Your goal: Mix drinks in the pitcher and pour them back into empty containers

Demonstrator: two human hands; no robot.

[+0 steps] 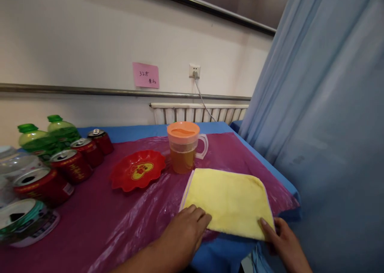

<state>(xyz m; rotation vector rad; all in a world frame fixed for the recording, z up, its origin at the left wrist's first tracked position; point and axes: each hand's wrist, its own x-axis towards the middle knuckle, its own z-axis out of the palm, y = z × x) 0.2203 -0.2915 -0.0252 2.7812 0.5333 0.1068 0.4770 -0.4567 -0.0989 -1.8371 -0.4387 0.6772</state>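
Observation:
A folded yellow cloth (228, 201) with a pale purple edge lies at the table's front right, its near right corner reaching past the plastic sheet. My left hand (190, 229) rests with curled fingers on the cloth's near left corner. At the near right corner, my right hand (279, 237) pinches the cloth, thumb on top and fingers beneath. Just behind the cloth stands a clear pitcher (183, 157) with an orange lid, holding amber liquid. To its left is a red scalloped plate (123, 177) with a yellow emblem.
Several red cans (72, 171), a green-rimmed can (27, 225) and two green-capped bottles (61, 133) stand at the left. Purple plastic (114, 225) covers the blue tabletop. A blue curtain (324, 105) hangs at the right. A wall socket (194, 71) holds a plug.

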